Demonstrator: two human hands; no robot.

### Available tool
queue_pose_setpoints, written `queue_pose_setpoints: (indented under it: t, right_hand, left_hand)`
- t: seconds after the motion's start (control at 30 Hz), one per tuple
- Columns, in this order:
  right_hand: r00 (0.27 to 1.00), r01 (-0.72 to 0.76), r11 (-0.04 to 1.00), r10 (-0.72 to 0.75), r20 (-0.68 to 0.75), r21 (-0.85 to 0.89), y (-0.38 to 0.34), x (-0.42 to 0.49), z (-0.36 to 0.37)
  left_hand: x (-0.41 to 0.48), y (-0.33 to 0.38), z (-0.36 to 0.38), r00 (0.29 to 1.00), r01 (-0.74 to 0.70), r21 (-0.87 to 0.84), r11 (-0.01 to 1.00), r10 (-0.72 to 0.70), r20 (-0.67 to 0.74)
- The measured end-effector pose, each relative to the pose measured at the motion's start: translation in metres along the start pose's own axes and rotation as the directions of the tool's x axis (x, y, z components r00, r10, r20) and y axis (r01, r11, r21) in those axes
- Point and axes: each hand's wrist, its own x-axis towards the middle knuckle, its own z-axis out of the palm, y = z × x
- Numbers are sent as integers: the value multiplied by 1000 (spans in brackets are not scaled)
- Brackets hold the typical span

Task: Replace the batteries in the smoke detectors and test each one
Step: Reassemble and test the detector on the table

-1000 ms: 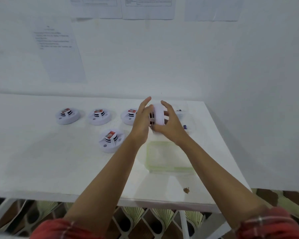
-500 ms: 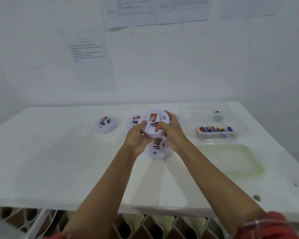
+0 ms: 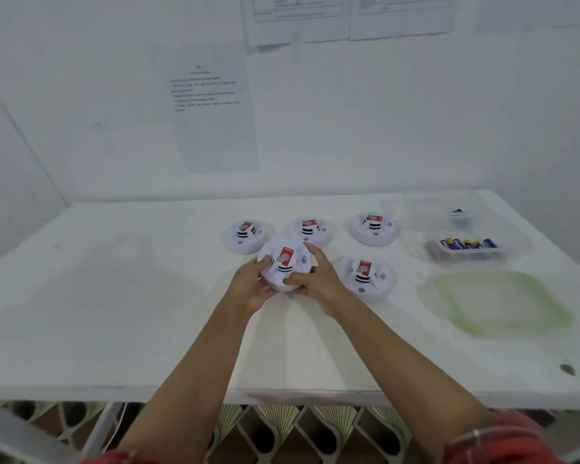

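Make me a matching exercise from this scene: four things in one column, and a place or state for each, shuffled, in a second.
Things:
1. held smoke detector
2. batteries
3. green-rimmed lid
4. printed sheet

Places or states:
A. stuck on the wall above the table
B. lying flat on the table at the right, nearest the front edge
C. gripped between the left hand and the right hand
D. lined up in a clear container at the right, behind the lid

Pairs: 1-C, 2-D, 3-B, 4-A
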Motion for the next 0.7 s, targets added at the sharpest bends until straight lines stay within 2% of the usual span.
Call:
queue_pose_setpoints:
  t: [0.17,0.27,0.53,0.7]
  right_hand:
    - [999,-11,1000,11,-45,-3,9,-1,12]
    - [997,6,1000,-6,-72,-4,12,0,18]
    - [985,90,987,-108,-136,-135,10,-3,34]
    - [977,93,987,-116,-178,-132,12,-3,37]
  left_hand:
    - [0,-1,-12,998,46,-19,999,-47,-34]
    - [2,0,-16,999,47,-24,999,-48,-24]
    - [6,7,-27,998,56,4,998,-56,36]
    - [12,6,-32,996,68,27,997,-70,55]
